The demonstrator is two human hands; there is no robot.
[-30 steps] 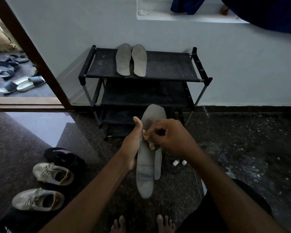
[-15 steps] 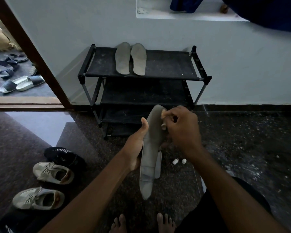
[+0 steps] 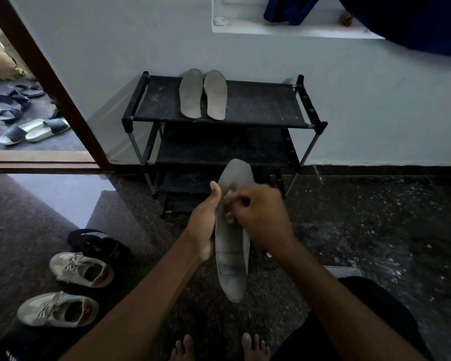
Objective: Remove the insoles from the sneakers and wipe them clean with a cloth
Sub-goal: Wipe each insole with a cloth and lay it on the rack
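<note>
My left hand (image 3: 206, 225) clasped the insole (image 3: 229, 259) at mid-length, thumb up along its edge; my right hand (image 3: 261, 220) was curled round a small cloth (image 3: 229, 217) pressed to its face. Held upright before the rack (image 3: 258, 105), it looked light and bendy, so I judged that middle hold steadiest.

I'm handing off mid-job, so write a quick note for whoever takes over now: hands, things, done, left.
Left hand grips the grey insole upright; a second seems to sit behind it. Right hand pinches the cloth against its upper half.
A pair of insoles lies on the shoe rack top shelf; light sneakers stand on the floor at left.
Done: insoles out, wiping under way.
Left: finish the held ones; whether the rack pair is wiped cannot be told.
</note>
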